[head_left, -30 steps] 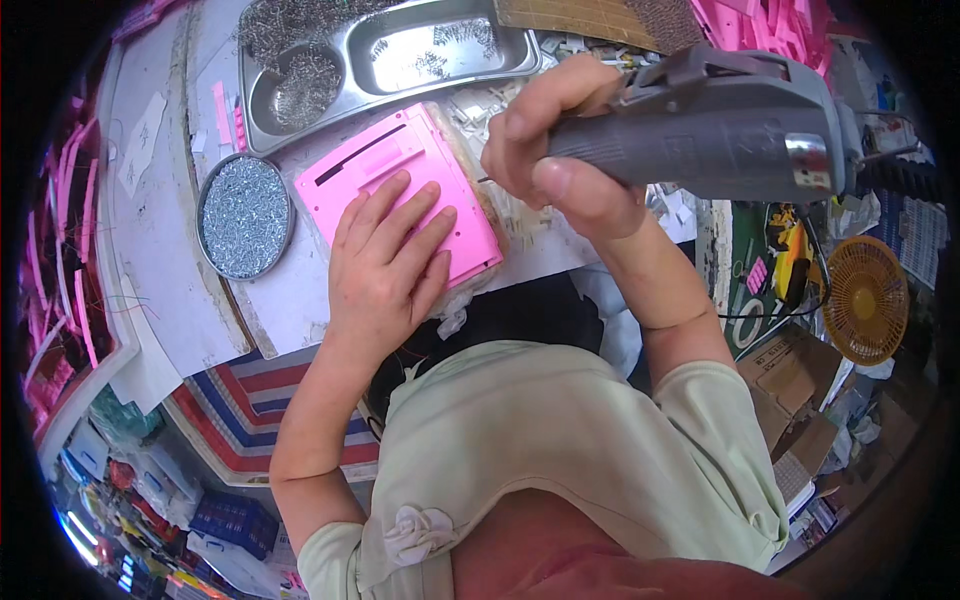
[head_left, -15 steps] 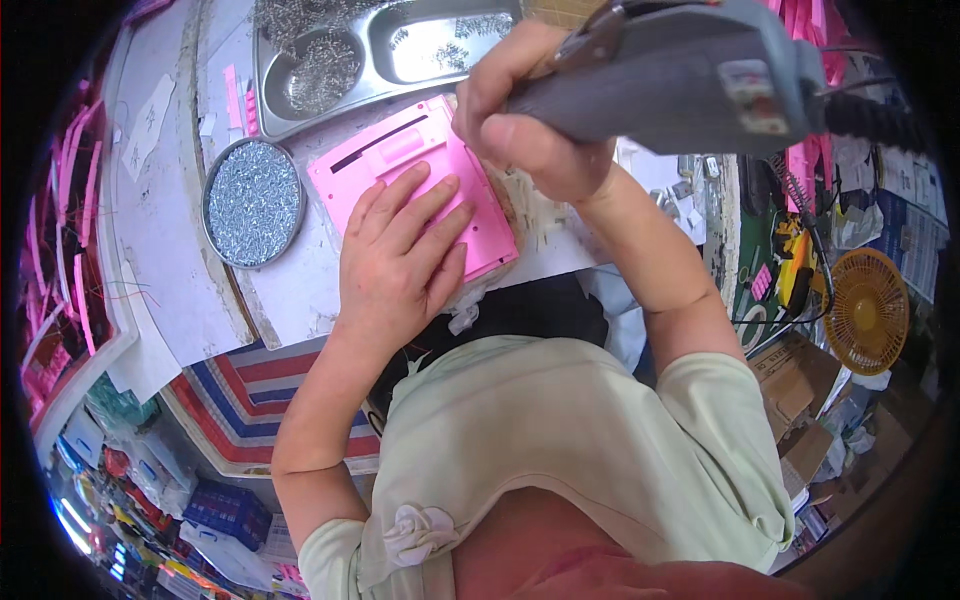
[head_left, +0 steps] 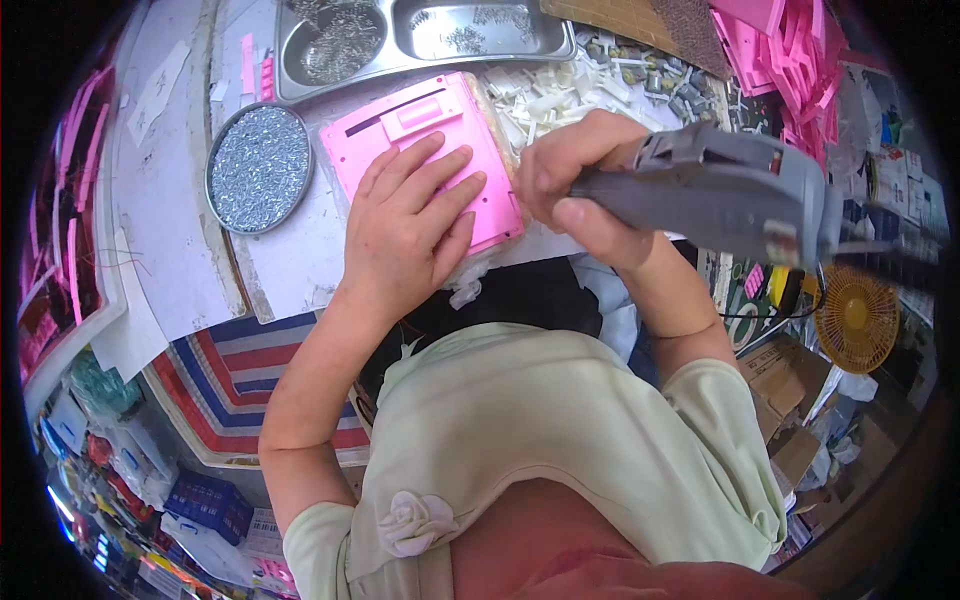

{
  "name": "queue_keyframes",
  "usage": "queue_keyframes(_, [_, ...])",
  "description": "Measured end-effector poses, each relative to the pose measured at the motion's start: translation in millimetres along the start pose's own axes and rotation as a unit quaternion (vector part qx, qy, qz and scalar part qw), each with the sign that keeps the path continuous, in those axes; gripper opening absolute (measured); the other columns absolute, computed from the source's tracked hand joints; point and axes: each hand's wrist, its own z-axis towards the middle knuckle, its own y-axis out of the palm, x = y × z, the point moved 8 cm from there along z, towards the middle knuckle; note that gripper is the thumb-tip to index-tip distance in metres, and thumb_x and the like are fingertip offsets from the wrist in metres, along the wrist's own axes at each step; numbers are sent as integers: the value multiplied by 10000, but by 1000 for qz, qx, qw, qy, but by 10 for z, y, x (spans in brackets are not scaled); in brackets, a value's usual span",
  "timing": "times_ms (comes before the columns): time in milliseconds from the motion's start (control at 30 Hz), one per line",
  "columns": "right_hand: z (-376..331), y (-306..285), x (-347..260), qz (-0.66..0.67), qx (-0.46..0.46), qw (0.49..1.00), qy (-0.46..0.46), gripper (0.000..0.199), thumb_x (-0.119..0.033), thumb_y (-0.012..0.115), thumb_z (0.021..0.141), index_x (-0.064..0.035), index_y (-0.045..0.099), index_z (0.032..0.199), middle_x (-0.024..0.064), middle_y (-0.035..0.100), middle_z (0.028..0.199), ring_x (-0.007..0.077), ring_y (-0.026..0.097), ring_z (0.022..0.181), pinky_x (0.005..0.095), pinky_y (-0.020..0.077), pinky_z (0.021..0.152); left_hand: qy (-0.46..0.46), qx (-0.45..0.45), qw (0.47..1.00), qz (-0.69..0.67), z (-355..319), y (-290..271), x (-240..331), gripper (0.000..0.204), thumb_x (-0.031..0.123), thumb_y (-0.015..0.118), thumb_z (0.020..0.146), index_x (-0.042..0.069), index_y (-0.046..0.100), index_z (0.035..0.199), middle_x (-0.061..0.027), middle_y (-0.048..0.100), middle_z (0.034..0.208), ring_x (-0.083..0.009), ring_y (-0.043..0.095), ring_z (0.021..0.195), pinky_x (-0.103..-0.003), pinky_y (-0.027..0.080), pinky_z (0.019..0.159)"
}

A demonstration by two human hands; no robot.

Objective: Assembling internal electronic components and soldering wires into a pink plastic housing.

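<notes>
A flat pink plastic panel with a long dark slot near its far edge lies on the white worktable. My left hand rests flat on it, fingers stretched out and slightly apart. To its right, my right hand is wrapped round the front end of a grey electric screwdriver, which is tilted nearly level with its cable trailing off to the right. The tool's tip is hidden by my fingers, beside the panel's right edge. On the left stands a round dish full of small silvery screws.
Behind the panel sits a metal tray with small metal parts in its compartments. White and grey plastic pieces are heaped at the back right, and pink parts beyond them. An orange fan stands at the right.
My right hand and the electric screwdriver have moved right and nearer to me, away from above the panel. The left hand stays on the panel. The whole view has shifted slightly.
</notes>
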Motion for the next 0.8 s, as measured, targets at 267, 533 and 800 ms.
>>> queue_keyframes(267, [344,2,-691,77,28,994,-68,363,-237,666,839,-55,539,1126,-2,440,579,185,463,551,342,409,554,-13,68,977,203,343,-545,-304,467,354,802,784,53,642,1103,-180,594,1341,-371,514,1320,-555,331,1127])
queue_keyframes(533, [368,-171,-891,147,-32,980,-127,298,-239,683,883,-92,501,1068,-69,471,559,84,469,455,260,385,477,-494,635,594,-16,-4707,-1221,-1227,364,205,505,1033,-53,468,1287,-150,561,1260,-237,592,1061,-366,473,941])
queue_keyframes(800, [524,-6,-612,166,-15,983,-81,335,-246,706,888,-59,482,1053,-50,443,576,91,428,464,269,369,491,-945,132,301,4,-7589,928,-1446,681,432,588,946,-87,506,1379,-296,576,1337,-412,568,1208,-516,437,1004])
